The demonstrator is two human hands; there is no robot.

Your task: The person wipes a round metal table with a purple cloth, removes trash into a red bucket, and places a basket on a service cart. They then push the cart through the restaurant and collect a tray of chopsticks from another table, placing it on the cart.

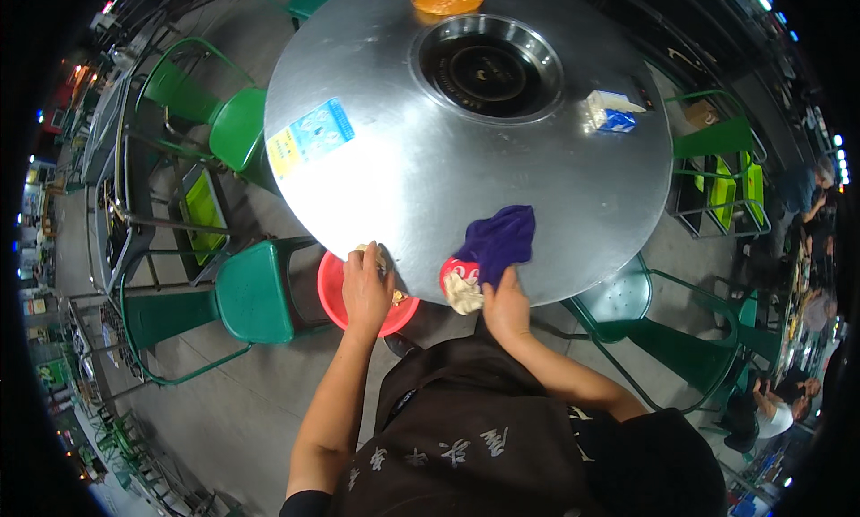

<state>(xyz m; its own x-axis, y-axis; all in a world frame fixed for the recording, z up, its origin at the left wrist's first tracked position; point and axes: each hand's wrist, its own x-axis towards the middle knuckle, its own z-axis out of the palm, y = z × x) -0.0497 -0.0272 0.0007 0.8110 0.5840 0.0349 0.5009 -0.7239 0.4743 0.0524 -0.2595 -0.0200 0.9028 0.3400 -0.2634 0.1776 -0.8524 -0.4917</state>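
Left hand (367, 288), lower centre of the frame: fingers part-curled over the table's near edge, above the mouth of a red bucket (333, 295). A pale scrap showed by the fingertips; I could not tell whether it was gripped.

Right hand (507, 313), just right of it: closed, thumb to fingers, on a purple cloth (503, 237), which lay bunched on the table (560, 172) at lower centre. A crumpled cream item (463, 295) and a red-and-white item (451, 268) sat touching there, at the near rim.

Risks, as I judged them:
- Cream item: liable to slip to the floor, being at the very edge; a cloth drag would cause it.
- Red-and-white item: liable to be knocked off by the same sweep, part-hidden under the cloth.
- Scraps: liable to miss the bucket if let go wide, its mouth being partly covered by the table edge.

Surface: round, brushed metal, glare at left. Fittings: 1 round recess (421, 69), dark-centred, upper centre; 1 orange basket (448, 1), top; 1 blue-and-white tissue pack (615, 116), upper right; 1 blue-and-yellow sheet (313, 136), upper left.

Room: grey floor (224, 374); green chairs (255, 293) left and right; metal racks at left; 1 seated person (778, 417) at lower right.
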